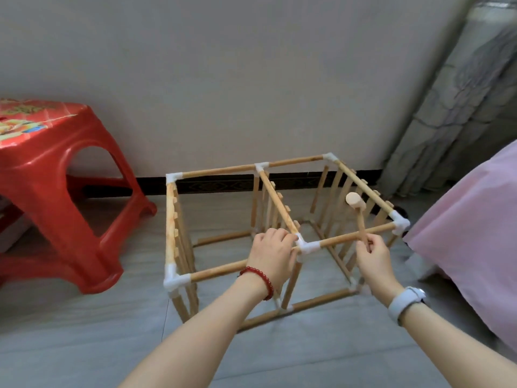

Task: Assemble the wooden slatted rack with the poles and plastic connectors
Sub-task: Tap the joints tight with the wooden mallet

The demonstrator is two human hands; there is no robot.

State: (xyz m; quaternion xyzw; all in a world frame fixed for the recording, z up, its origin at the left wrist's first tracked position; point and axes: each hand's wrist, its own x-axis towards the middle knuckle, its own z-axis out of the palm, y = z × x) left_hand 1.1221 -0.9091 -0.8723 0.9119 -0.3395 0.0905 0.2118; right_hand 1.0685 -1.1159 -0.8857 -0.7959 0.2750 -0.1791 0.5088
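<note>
The box-shaped rack of pale wooden poles and slats (pixel 282 208) stands on the grey tiled floor (pixel 84 345), just in front of the wall and between a red plastic stool (pixel 56 191) and a pink-covered bed (pixel 475 233), and it looks nearly complete. The likeliest trouble, as I judge it, is at the white plastic T-connector (pixel 306 246) in the middle of the near top rail: a blow from the small wooden mallet (pixel 356 208) that lands off-centre could skew the joint, pop a neighbouring pole from its socket, or rack the light frame sideways, since only one hand steadies it. The fingers beside the connector also sit close to where the mallet would fall and could be struck. The left hand (pixel 272 252), with a red bead bracelet at its wrist, is curled over the near top pole, gripping it just to the left of that connector. The right hand (pixel 373 254), a white watch on its wrist, pinches the mallet's thin handle low down, the head raised above the rail and tilted back.
</note>
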